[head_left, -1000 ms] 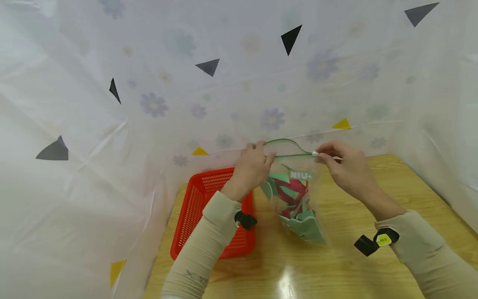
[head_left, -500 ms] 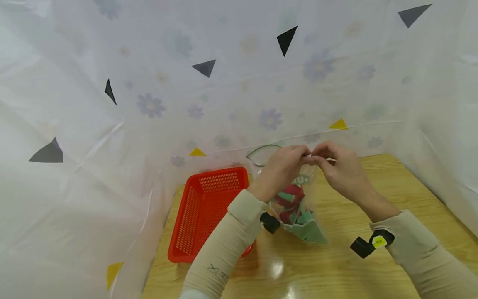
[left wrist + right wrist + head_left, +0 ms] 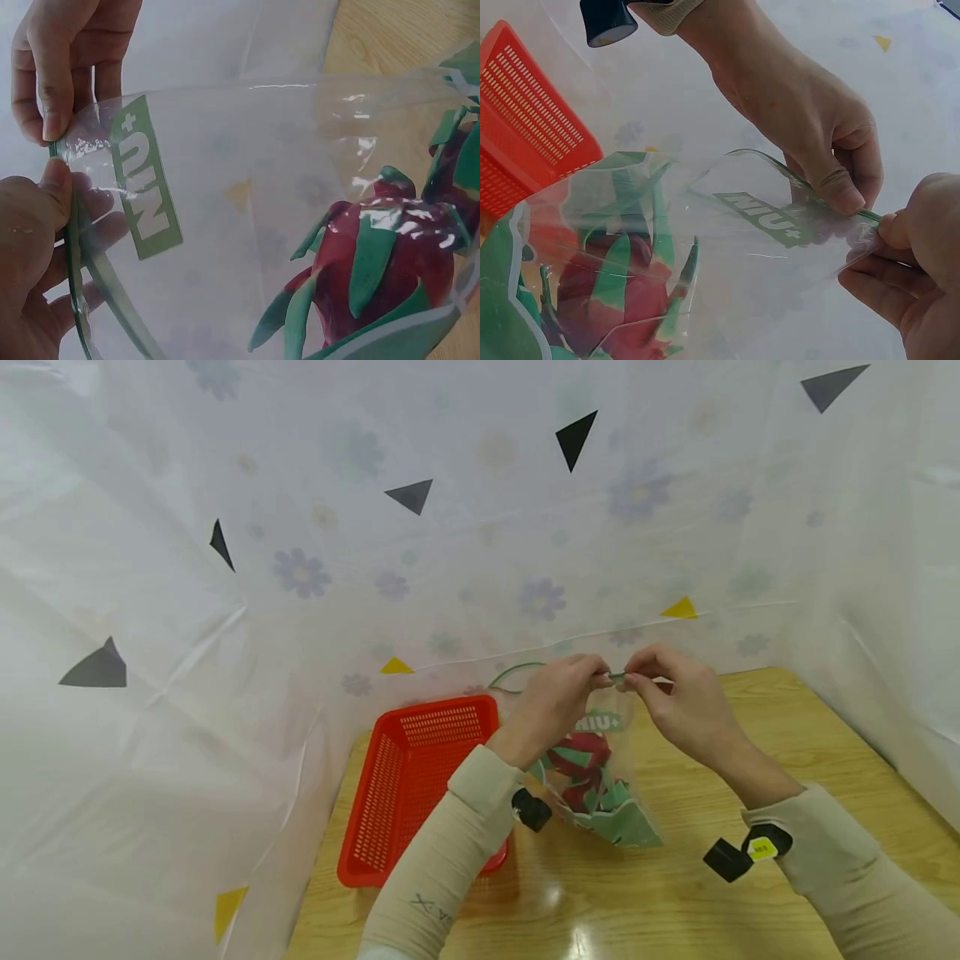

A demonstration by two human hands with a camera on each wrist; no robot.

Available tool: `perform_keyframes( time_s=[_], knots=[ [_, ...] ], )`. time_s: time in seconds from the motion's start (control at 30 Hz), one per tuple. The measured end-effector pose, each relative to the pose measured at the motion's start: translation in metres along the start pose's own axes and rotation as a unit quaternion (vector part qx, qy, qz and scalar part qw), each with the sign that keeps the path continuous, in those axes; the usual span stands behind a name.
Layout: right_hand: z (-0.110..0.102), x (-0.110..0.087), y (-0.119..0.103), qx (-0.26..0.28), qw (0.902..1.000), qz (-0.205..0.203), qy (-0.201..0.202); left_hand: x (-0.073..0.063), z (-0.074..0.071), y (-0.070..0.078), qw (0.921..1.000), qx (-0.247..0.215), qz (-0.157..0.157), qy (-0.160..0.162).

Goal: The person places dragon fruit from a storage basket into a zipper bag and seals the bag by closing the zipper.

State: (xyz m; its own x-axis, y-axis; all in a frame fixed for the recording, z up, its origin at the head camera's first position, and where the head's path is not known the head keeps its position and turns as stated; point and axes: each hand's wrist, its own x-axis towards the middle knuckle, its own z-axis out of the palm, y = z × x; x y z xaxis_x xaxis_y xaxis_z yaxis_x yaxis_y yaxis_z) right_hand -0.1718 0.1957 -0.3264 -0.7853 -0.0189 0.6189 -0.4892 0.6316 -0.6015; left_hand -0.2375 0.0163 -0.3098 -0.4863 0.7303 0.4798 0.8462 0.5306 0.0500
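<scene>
A clear zip bag point(image 3: 626, 828) with a green closure, a green lower panel and a "NIU+" label point(image 3: 146, 180) hangs over the table. Inside lie red dragon fruits point(image 3: 382, 277) with green leaf-like scales. Thumb and fingers of my left hand point(image 3: 551, 697) pinch the green closure strip close to its right end. At that end itself, my right hand point(image 3: 688, 706) pinches the corner. A short piece of strip shows between the two sets of fingertips. Left of my left hand, the bag's mouth point(image 3: 517, 675) still gapes in a loop. My right fingers hide the white slider.
To the left of the bag stands a red perforated plastic basket point(image 3: 420, 785), partly behind my left forearm. Both are at the wooden table point(image 3: 720, 893). A white patterned sheet point(image 3: 480, 527) with coloured triangles rises behind and at the sides.
My left hand has gone right along the closure from the mouth's left part to beside my right hand, then back left slightly. The right hand has stayed nearly in place.
</scene>
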Motion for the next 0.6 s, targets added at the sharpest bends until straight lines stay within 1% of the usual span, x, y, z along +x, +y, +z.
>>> perform_keyframes(
  time_s=[0.2,0.47,0.6],
  knots=[
    [-0.001,-0.001,0.000,-0.005,1.0000,-0.004,0.001,-0.002,0.001,-0.003,0.9997,0.019,-0.013,0.002],
    [-0.004,-0.002,0.002,-0.006,0.9999,0.006,0.005,-0.011,0.004,-0.012,0.9993,0.005,-0.036,-0.010],
    [-0.006,-0.003,0.004,-0.004,0.9999,0.010,0.007,-0.016,0.006,-0.016,0.9992,-0.002,-0.039,-0.009]
  ],
)
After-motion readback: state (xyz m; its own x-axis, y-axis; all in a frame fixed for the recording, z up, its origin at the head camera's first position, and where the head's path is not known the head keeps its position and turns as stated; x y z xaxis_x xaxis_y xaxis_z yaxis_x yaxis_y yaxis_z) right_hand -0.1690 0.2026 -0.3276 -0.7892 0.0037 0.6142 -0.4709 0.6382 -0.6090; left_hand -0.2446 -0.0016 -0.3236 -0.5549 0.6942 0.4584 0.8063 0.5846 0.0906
